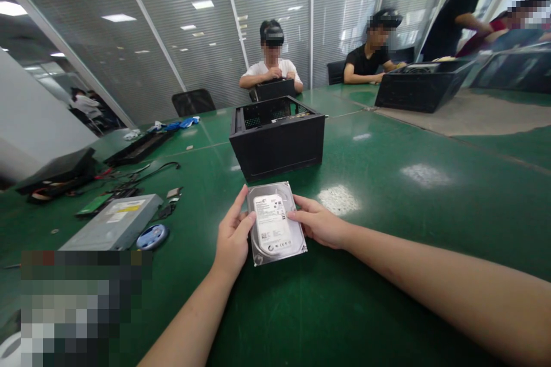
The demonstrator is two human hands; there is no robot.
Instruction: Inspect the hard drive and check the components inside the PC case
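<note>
A silver hard drive (272, 229) with a white printed label is held label side up between my two hands, above the green table. My left hand (235, 235) grips its left edge, thumb on the top face. On the opposite edge, my right hand (316, 221) pinches the drive with its thumb near the label. The fingers under the drive are partly hidden. Just beyond it stands a black computer case (279, 143), open at the top, with perforated metal showing inside.
On the left of the green table (387, 195) lie an optical drive (116, 221), a round blue item (152, 237), cables (146, 175) and blue gloves (185, 123). A person (272, 66) sits opposite with a dark box. Another computer case (419, 89) stands at the right, near other people.
</note>
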